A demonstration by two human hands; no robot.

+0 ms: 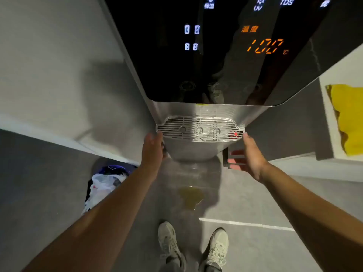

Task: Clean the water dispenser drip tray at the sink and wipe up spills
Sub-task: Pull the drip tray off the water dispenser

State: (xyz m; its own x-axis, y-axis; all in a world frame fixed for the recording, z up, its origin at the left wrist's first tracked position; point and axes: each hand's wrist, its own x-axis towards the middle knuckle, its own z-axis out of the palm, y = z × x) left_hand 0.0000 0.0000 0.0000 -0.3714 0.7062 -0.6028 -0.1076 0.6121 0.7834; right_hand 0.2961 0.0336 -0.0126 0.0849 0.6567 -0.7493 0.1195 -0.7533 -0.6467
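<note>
The step in hand looks like the very start: getting the drip tray off the water dispenser so it can go to the sink, which is not in view. The tray sits seated in its recess under the dark control panel, its slotted grille on top with a small red float near the right end.

The left hand is at the tray's left end, fingers loosely curved; its fingertips seem to touch the rim, but a firm grip cannot be told. The right hand is spread wide and holds nothing, its thumb just beside the tray's right corner and its fingers below, apart from the tray.

On the floor between the dispenser's base and the person's shoes lies a yellowish puddle, likely a spill to be wiped. A yellow cloth lies on the surface to the right; a lined bin stands at the left.

Next, both hands likely need to close on the tray's ends and draw it out level, since any water inside could slop onto the floor.
</note>
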